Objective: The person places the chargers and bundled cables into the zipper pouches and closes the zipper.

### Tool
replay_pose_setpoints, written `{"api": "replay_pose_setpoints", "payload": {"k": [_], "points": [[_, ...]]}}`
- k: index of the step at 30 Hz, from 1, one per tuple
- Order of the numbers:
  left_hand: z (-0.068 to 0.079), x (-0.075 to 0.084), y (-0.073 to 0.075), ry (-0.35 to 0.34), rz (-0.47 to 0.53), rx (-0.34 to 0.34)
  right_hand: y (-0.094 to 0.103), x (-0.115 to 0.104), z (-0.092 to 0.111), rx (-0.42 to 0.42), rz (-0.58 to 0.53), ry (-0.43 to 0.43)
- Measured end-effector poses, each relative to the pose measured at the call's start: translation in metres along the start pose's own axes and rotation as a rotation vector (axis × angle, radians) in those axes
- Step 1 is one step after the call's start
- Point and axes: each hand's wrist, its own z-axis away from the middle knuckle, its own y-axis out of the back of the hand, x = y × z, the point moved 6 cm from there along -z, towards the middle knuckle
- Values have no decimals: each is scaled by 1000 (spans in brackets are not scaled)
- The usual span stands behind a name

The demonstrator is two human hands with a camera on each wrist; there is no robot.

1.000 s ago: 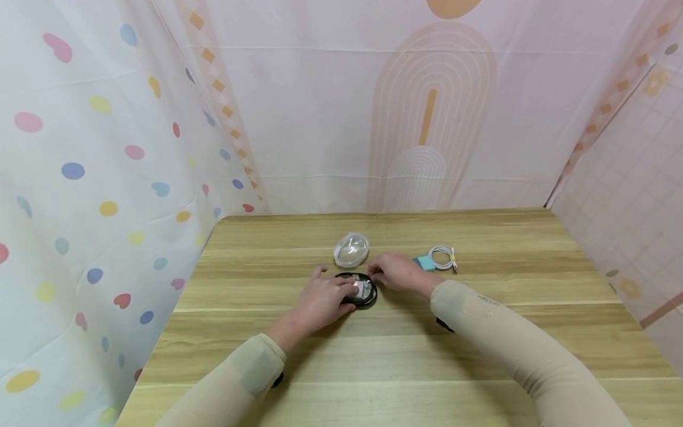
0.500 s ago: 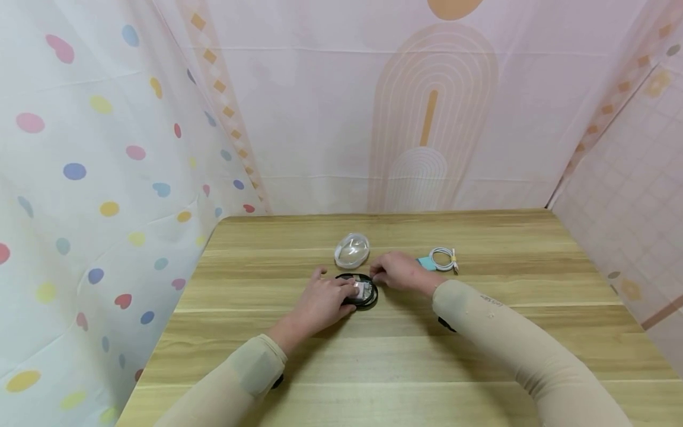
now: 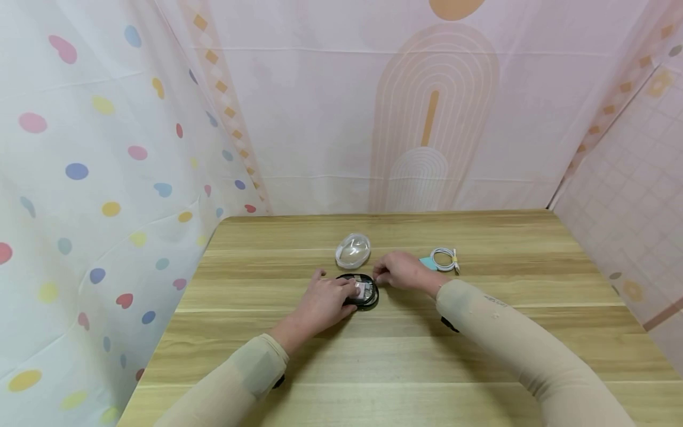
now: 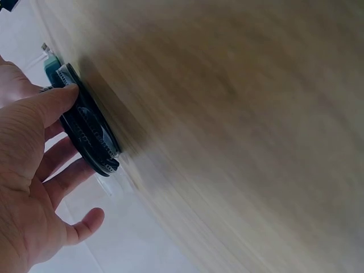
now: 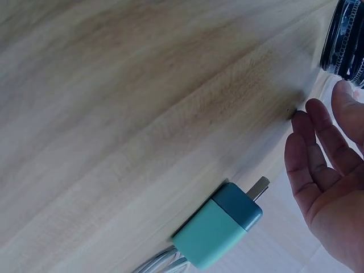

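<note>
A small black oval zippered case point(image 3: 368, 303) lies on the wooden table, with a clear-fronted packet point(image 3: 365, 289) showing in it. My left hand point(image 3: 322, 302) grips its left side: in the left wrist view the thumb presses the near face and the fingers lie behind. Zipper teeth show along the edge of the case. My right hand point(image 3: 402, 271) is at the right end of the case, thumb and forefinger pinching at its edge, the other fingers loosely curled. What exactly lies between those fingertips is hidden.
Behind the case lies a clear round coil or container point(image 3: 353, 251). Right of my right hand sits a teal plug charger point(image 5: 213, 230) with a coiled white cable point(image 3: 444, 259), partly hidden by that hand in the head view. A patterned curtain point(image 3: 309, 118) hangs beyond the table's back edge.
My right hand has shifted very slightly rightward at the end of the case and covers a little more of the charger. My left hand and the case stay in place.
</note>
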Motion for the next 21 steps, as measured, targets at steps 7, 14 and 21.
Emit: {"api": "replay_pose_setpoints", "payload": {"k": [7, 14, 21], "points": [[0, 1, 0, 28, 3, -20, 3, -1, 5, 8, 11, 38], [-1, -1, -1, 47, 32, -14, 4, -6, 15, -18, -13, 41], [-1, 2, -2, -6, 0, -10, 0, -11, 20, -21, 55, 64]]}}
